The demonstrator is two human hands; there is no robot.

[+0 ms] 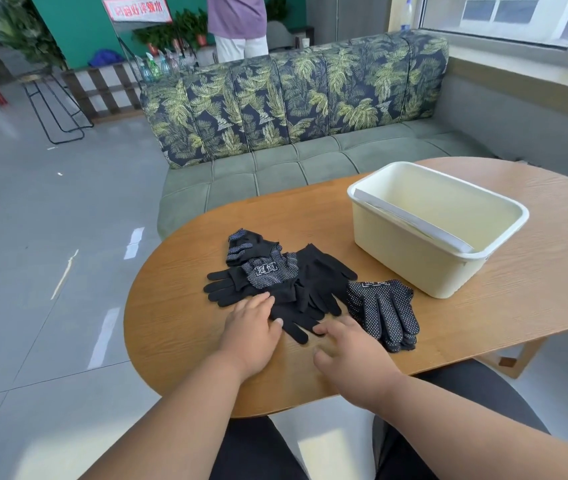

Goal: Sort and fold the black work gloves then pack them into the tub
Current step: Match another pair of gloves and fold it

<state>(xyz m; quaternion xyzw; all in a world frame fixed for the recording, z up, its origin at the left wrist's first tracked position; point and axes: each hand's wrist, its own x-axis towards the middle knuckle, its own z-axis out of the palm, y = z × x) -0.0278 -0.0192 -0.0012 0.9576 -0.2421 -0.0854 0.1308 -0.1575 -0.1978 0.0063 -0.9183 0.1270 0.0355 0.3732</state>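
Your view in bright daylight from the window at upper right, white glare streaks on the floor, soft shadows under the table, wide-angle bending at the edges, slight blur in the far background.

Black white-dotted gloves; cream tub; tan woodgrain table; leaf-print sofa

Gloves on table, left of tub.

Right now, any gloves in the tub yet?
No: the tub holds no gloves; they all lie on the table, in a loose glove pile and a dotted stack.
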